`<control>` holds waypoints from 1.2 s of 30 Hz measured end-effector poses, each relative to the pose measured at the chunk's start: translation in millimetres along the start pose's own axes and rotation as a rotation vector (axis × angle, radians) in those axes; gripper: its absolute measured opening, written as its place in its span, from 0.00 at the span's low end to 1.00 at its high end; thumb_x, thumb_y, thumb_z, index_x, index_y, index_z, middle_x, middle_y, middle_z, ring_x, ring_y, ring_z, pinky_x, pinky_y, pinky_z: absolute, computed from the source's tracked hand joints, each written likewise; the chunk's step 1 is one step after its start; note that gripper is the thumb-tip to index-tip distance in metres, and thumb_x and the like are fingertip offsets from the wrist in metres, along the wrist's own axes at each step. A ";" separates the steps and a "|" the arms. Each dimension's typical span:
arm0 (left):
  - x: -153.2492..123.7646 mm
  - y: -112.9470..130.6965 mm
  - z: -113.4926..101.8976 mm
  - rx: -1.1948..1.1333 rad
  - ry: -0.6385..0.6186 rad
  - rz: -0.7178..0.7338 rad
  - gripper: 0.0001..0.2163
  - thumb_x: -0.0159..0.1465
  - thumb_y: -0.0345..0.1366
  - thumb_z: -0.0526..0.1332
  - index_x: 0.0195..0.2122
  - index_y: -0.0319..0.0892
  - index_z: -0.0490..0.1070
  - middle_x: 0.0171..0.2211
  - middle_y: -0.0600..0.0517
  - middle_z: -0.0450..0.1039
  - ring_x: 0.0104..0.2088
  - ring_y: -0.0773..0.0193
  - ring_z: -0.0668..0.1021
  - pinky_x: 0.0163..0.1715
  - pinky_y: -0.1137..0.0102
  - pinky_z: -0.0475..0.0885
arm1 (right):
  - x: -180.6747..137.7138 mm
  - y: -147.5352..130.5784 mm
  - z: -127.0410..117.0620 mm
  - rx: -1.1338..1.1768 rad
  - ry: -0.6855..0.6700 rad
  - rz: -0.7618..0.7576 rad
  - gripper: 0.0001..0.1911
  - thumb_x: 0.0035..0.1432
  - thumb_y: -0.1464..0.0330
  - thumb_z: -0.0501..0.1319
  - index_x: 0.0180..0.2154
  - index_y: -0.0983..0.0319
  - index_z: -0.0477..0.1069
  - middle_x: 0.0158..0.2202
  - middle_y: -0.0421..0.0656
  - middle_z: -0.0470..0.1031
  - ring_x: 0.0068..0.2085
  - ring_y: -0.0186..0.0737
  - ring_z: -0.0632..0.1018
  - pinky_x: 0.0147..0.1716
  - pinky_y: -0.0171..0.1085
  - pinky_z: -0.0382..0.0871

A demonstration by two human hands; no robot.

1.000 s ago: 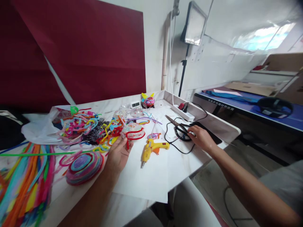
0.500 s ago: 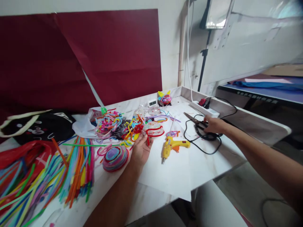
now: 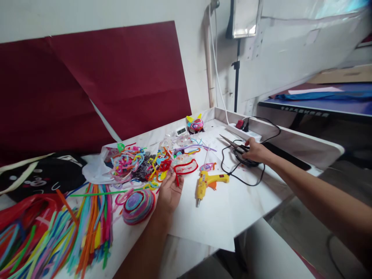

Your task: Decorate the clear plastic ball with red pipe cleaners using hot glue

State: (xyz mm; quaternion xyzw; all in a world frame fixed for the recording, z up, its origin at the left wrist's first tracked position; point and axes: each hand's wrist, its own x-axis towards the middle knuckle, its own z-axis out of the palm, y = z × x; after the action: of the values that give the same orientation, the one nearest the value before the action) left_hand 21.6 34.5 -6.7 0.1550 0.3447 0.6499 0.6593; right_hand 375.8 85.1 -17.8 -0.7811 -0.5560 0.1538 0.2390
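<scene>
My left hand is closed on a bent red pipe cleaner, its loop standing out to the right past the fingertips. On the right, my right hand grips the handles of a pair of scissors, whose blades point to the far left. Beneath the scissors runs a black cord. Between my hands lies a yellow glue gun, nozzle toward me, on white paper. Close to my left forearm sits a coiled dome of multicoloured pipe cleaners.
Bundled pipe cleaners and a red bag cover the left side. Cut pieces pile up behind. A small digital timer and a decorated ball with yellow ears stand at the back. A power strip lies along the right ledge.
My view has turned slightly to the right, so the table's contents sit further left. Both hands keep their holds on the red pipe cleaner and the scissors.
</scene>
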 end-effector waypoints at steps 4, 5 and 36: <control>-0.9 -0.2 0.6 0.003 0.008 -0.003 0.11 0.62 0.18 0.55 0.28 0.38 0.71 0.26 0.55 0.77 0.25 0.72 0.79 0.29 0.75 0.77 | 2.9 5.6 7.6 0.169 0.071 0.018 0.26 0.41 0.64 0.67 0.40 0.56 0.55 0.28 0.37 0.67 0.28 0.41 0.73 0.25 0.37 0.65; -1.0 -0.4 0.6 0.004 0.010 -0.005 0.11 0.62 0.18 0.55 0.28 0.38 0.71 0.26 0.55 0.77 0.25 0.72 0.79 0.29 0.75 0.77 | 3.5 6.4 8.7 0.206 0.089 0.020 0.28 0.40 0.64 0.67 0.41 0.56 0.55 0.29 0.37 0.67 0.28 0.40 0.73 0.24 0.36 0.65; -0.2 -5.3 -5.6 0.007 -0.088 0.014 0.10 0.58 0.19 0.61 0.36 0.40 0.73 0.32 0.55 0.78 0.30 0.72 0.79 0.33 0.76 0.76 | -72.6 -47.6 -60.4 1.238 0.019 -0.321 0.29 0.41 0.73 0.70 0.47 0.53 0.68 0.28 0.36 0.65 0.26 0.34 0.70 0.26 0.36 0.67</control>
State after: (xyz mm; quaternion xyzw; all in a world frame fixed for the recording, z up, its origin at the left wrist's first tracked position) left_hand 22.0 32.3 -14.1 0.1884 0.3166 0.6460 0.6686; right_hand 344.3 17.2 56.9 -0.4068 -0.4723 0.4017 0.6709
